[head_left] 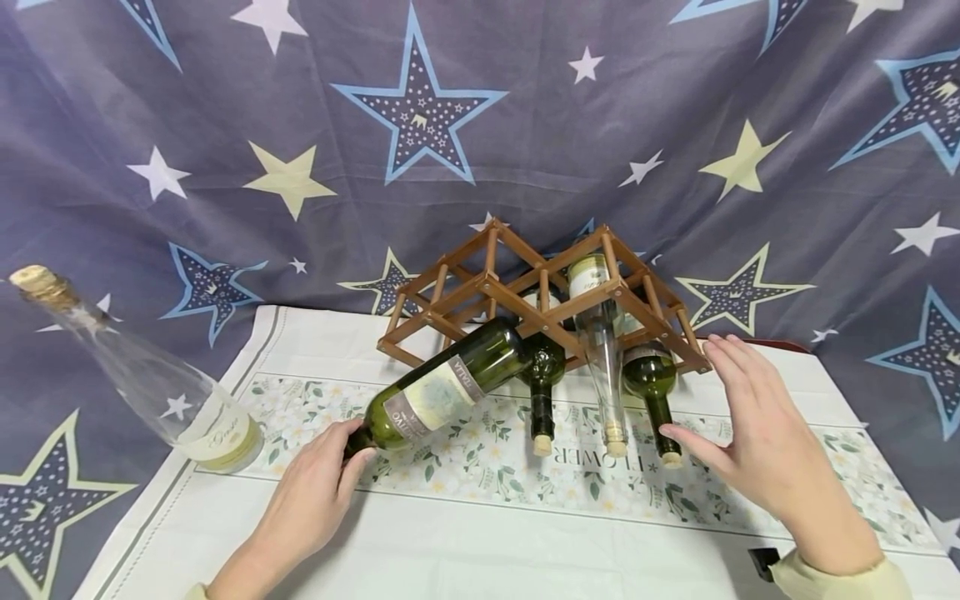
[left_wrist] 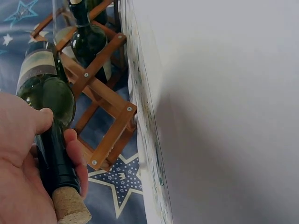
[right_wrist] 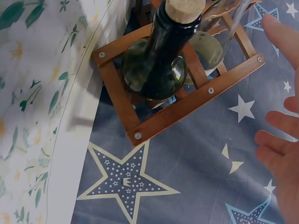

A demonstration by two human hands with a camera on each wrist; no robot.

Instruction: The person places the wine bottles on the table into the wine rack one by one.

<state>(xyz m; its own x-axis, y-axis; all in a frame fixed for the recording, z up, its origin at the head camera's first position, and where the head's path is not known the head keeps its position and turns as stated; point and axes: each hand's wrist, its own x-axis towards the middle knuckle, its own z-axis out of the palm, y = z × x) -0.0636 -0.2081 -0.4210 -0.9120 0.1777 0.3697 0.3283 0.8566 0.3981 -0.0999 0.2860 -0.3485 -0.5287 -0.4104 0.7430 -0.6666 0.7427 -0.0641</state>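
On the left of the desk (head_left: 480,554) stands a clear bottle (head_left: 161,383), corked. Next, the left hand (head_left: 309,490) clasps a green bottle (head_left: 435,396) by its neck, the base near the rack (head_left: 545,322) of slim wooden bars; smooth, rigid glass, likely slippery and breakable, so support its body too. Rightmost, the right hand (head_left: 768,442) is empty, fingers extended.

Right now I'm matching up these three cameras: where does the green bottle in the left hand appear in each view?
Head: the green bottle is below and slightly left of centre, slanting, its neck in the left hand.
Left wrist: the green bottle runs down the left side, its cork near the bottom edge.
Right wrist: not seen.
Shared landmark: the wooden rack, visible in all three views.
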